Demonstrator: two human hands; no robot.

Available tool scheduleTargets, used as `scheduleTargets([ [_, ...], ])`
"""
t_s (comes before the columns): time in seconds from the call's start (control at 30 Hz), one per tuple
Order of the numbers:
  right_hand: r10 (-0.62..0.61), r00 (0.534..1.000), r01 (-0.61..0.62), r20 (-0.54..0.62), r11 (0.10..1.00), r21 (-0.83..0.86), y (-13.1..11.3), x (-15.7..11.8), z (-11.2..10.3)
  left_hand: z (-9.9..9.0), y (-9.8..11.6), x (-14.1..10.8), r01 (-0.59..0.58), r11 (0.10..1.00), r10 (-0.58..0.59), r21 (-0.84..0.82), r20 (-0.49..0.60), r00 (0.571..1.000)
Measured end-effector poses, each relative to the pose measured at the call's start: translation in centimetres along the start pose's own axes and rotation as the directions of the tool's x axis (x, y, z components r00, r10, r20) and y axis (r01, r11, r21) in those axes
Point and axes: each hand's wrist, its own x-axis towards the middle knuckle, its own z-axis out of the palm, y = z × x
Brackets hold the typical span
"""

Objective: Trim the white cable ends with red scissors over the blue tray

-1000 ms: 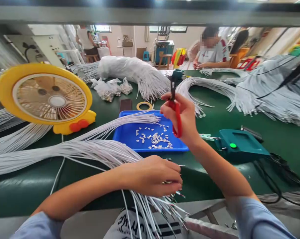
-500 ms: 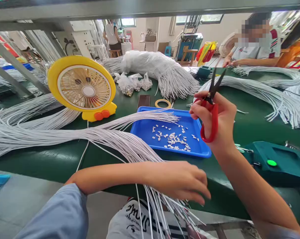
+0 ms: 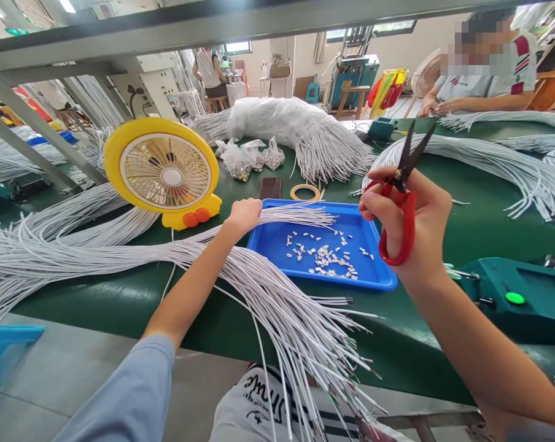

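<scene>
My left hand (image 3: 245,215) is closed around a small bunch of white cables (image 3: 300,215) at the left rim of the blue tray (image 3: 277,268). Those cable ends lie over the tray, which holds many small white pieces (image 3: 326,256). My right hand (image 3: 425,227) is raised right of the tray, its fingers in the red handles of scissors (image 3: 409,159); the dark blades point up and stand apart. A larger bundle of white cables (image 3: 268,282) fans out over the table's front edge, its ends hanging above my lap.
A yellow fan (image 3: 167,175) stands at the left. Behind the tray are a tape roll (image 3: 305,193), a dark phone-like object (image 3: 271,188), bags of small parts (image 3: 238,162) and wrapped cables (image 3: 277,123). A green machine (image 3: 526,301) is at right; a person (image 3: 484,80) sits across.
My left hand has moved up and back from above the front cable bundle to the small bunch by the tray and closed on it. My right hand still holds the scissors with the blades apart.
</scene>
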Motion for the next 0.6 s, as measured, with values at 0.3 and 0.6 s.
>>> scheduleTargets([
  [0.3, -0.005, 1.000, 0.005, -0.025, 0.999, 0.036, 0.2, 0.1, 0.0, -0.6, 1.1, 1.2, -0.004, 0.919, -0.016, -0.393, -0.047, 0.999],
  [0.6, -0.066, 0.906, 0.191, -0.419, 0.945, 0.266, 0.5, 2.4, -1.2, -2.5, 10.0, -4.3, -0.149, 0.649, 0.529, -0.746, 0.302, 0.793],
])
